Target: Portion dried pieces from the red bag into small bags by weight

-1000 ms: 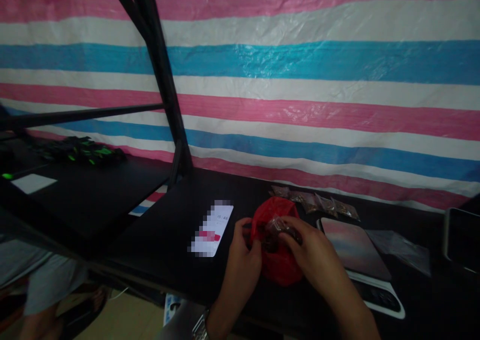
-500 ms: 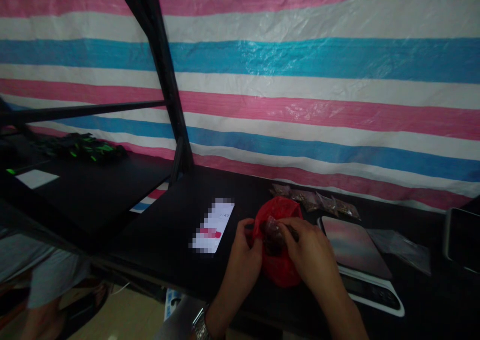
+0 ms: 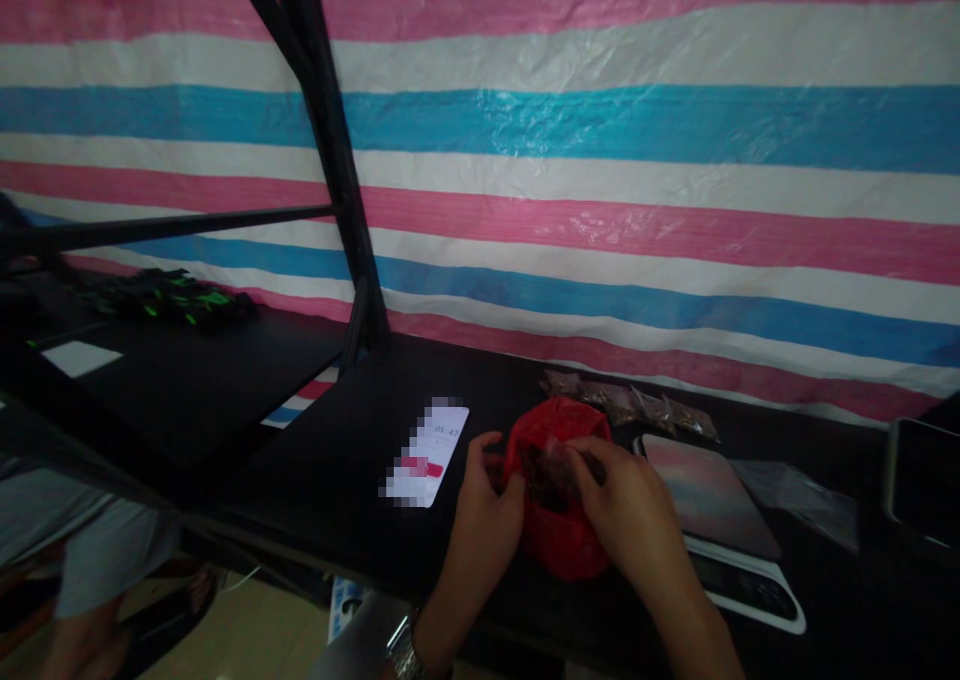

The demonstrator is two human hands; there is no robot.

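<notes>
A red plastic bag [image 3: 566, 545] stands open on the black table, with small dark brownish pieces inside it. My left hand [image 3: 489, 495] grips the bag's left rim between thumb and fingers. Over the mouth of the bag, my right hand [image 3: 619, 490] pinches a small clear plastic bag [image 3: 556, 452], whose lower part is down among the dark pieces. How full the small bag is cannot be made out. Behind the red bag lies a row of several filled clear packets [image 3: 652, 407]. A flat kitchen scale [image 3: 709, 495] sits just right of my right hand.
Left of the bag lies a lit phone [image 3: 427, 455]. Empty clear bags [image 3: 799, 495] lie right of the scale, before a dark-screened device [image 3: 926, 480]. A black shelf post [image 3: 330, 150] rises at left. A seated person's leg [image 3: 97, 560] shows at lower left.
My right hand has shifted slightly, and the small clear bag now sits lower among the dark pieces in the red bag. My left hand keeps its hold on the rim.
</notes>
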